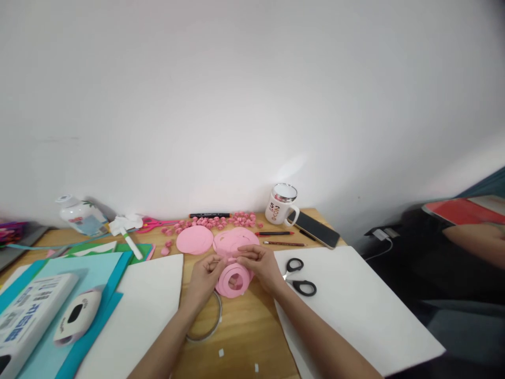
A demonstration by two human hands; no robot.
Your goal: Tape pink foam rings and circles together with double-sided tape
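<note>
Both hands meet over the wooden desk. My left hand (209,268) pinches the upper left edge of a pink paper ring coil (226,287), and my right hand (258,263) has its fingers closed on the coil's top right. The coil has a round hole in its middle. Just behind the hands lie a pink paper disc (194,240) and a second set of pink discs (236,238), partly hidden by my right fingers. Small rolled pink pieces (215,223) are heaped along the back. A roll of tape (218,318) rests below my left hand.
Black-handled scissors (303,287) lie on white sheets (355,300) at right. A mug (281,204), phone (315,229) and pencils stand or lie behind. At left are blue sheets (94,268), a white box (35,316) and a bottle (81,215). Someone's arm (477,242) shows far right.
</note>
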